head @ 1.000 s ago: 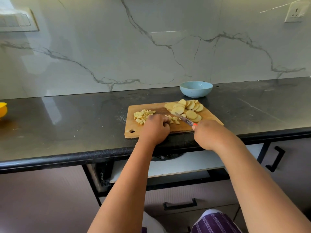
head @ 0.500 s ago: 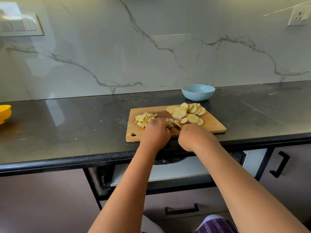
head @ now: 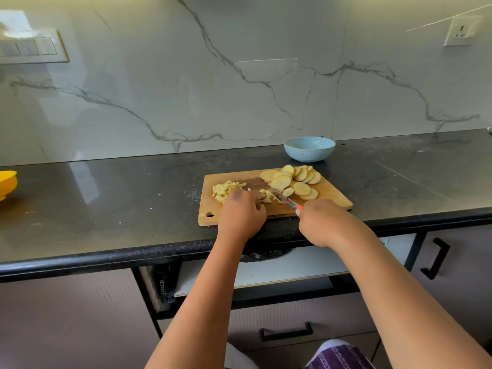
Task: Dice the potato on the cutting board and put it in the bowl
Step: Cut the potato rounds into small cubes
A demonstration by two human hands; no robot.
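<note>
Two hands at work on the cutting board (head: pixel 330 191), close to the front edge of the dark worktop (head: pixel 119 198). Right hand (head: pixel 323 222) closed around the orange handle of the knife (head: pixel 286 200), with the blade pointing away and to the left, tip down among a few cut pieces (head: pixel 269 196). Left hand (head: pixel 242 214) with fingers curled over those same pieces, most likely to keep them from sliding under the blade and to keep the fingertips out of the way.

Potato in three groups, all on the board: a small heap of pale yellow dice (head: pixel 225 189) pushed to the left, probably to free the middle for cutting; the little portion under the knife; and many round slices (head: pixel 292 179) overlapping each other on the far right part, waiting for their turn. Slices thin and pale yellow, with a slightly darker rim.

Light blue bowl (head: pixel 309 149) just behind the board, near the slices, not touching it, so a short way for the dice later. No potato to see in the bowl from this angle. Judged from this, less than half of the dicing done.

Far left, part of a yellow dish (head: pixel 8 182), well apart from everything.
</note>
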